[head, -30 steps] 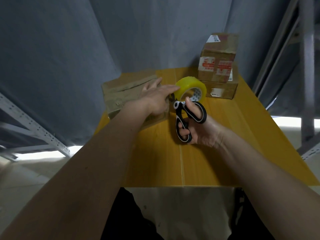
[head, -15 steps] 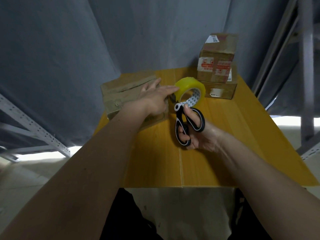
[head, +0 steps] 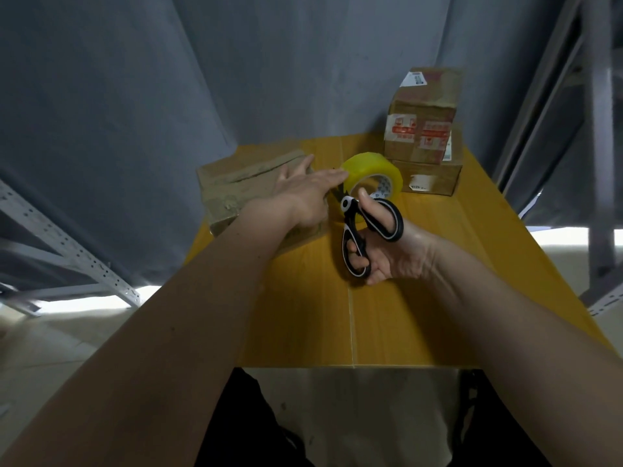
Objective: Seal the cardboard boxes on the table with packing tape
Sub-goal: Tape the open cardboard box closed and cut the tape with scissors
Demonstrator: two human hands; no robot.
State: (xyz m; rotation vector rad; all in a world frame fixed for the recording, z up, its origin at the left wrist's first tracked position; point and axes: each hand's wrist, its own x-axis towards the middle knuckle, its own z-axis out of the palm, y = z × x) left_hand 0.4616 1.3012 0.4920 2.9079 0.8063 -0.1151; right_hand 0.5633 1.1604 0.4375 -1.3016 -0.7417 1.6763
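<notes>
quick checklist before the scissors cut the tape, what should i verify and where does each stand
1. Right hand has fingers through the scissors handles: ok.
2. Left hand lies flat on the flat cardboard box, holding it down: ok.
3. Left fingers clear of the blades: not ok, they reach right beside the blade tips.
4. Tape strip pulled taut from the yellow tape roll to the box: cannot tell, no strip visible.
5. Blades set across the tape: cannot tell, mostly hidden.
6. Stacked boxes out of the way: ok.
</notes>
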